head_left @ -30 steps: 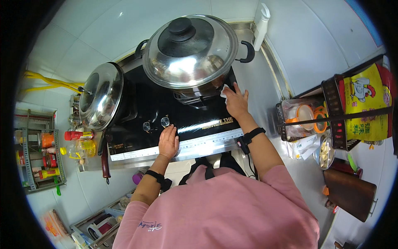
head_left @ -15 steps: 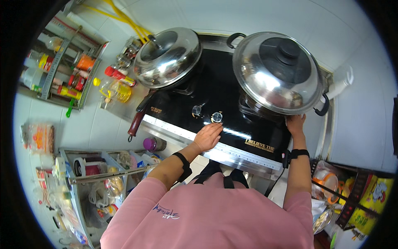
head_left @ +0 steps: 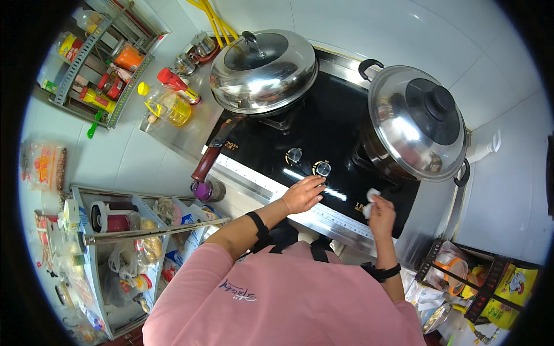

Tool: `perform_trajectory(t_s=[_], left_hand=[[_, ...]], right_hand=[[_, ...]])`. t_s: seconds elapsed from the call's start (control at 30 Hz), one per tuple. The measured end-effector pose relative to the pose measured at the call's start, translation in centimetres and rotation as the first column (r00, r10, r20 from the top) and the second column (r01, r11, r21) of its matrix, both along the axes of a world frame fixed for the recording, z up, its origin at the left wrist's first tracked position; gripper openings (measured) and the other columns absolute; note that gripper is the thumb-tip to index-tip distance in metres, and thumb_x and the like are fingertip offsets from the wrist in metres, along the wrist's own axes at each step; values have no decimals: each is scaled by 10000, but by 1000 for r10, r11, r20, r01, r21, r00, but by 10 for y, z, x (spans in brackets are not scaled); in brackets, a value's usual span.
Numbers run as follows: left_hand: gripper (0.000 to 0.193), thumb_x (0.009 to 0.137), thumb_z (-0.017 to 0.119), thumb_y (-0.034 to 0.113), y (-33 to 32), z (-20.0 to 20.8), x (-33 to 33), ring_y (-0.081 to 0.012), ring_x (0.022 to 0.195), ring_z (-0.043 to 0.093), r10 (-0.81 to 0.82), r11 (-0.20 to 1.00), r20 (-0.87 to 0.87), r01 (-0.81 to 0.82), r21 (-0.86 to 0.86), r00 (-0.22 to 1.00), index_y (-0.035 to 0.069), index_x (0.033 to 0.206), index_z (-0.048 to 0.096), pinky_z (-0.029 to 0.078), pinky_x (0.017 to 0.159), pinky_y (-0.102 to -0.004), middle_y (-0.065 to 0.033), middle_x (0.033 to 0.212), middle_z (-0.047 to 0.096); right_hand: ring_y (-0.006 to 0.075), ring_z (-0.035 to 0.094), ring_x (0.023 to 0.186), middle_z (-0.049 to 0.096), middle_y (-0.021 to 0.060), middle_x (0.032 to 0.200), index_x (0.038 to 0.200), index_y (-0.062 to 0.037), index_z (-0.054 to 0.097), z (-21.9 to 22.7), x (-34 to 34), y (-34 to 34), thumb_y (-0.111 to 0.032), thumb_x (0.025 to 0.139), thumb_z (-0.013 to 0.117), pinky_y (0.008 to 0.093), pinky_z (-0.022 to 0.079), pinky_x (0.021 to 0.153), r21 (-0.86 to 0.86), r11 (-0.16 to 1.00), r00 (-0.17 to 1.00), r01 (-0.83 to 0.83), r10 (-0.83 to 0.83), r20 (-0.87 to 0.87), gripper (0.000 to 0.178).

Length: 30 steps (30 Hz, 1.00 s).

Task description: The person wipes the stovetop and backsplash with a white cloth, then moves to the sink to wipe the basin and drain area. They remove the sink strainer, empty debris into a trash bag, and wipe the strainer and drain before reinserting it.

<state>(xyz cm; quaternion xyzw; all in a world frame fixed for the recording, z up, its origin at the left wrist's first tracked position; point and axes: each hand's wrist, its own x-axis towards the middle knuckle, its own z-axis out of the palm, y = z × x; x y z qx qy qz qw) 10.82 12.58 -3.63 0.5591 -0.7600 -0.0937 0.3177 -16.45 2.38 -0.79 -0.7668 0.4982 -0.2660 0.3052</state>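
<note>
Two hands [head_left: 303, 195] [head_left: 382, 217]: right grips one white wad [head_left: 369, 204], left is near two knobs [head_left: 322, 168].

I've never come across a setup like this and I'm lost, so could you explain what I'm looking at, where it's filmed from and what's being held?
There's no robot here, just a person's two bare hands. The view looks down from a wide fisheye camera on their head, so straight edges bend near the rim. On the black stove stand a lidded pan at left and a lidded pot at right. The right hand holds a crumpled white cloth or tissue. The left hand holds nothing visible; its fingertips are close to a round knob.
</note>
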Motion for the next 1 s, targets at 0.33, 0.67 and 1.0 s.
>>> perform_trajectory(t_s=[0.33,0.67,1.0], left_hand=[[185,813,664,69,79,34,133,-288,657,572,258,959,-170,-273,-73,951,-35,966,668,470,596,-380,-145,747,619],[179,917,598,153,198,12,186,-316,790,625,713,692,-83,-679,244,696,12,999,672,495,726,-387,-168,852,647],[179,891,613,192,199,29,167,-339,679,633,687,692,58,-677,251,724,33,915,694,502,646,-406,-172,719,640]], right_hand=[[343,588,965,675,106,1075,1015,-66,697,17,259,-79,-20,798,597,407,481,853,-306,800,841,-516,541,-5,244],[255,473,1120,512,-19,1346,1242,-190,593,-8,293,-93,-182,881,529,417,346,957,-144,814,732,-563,410,-544,367],[381,192,1385,236,174,1507,1386,-279,471,-22,314,-100,-370,927,487,556,194,1096,25,963,808,-268,238,-539,468]])
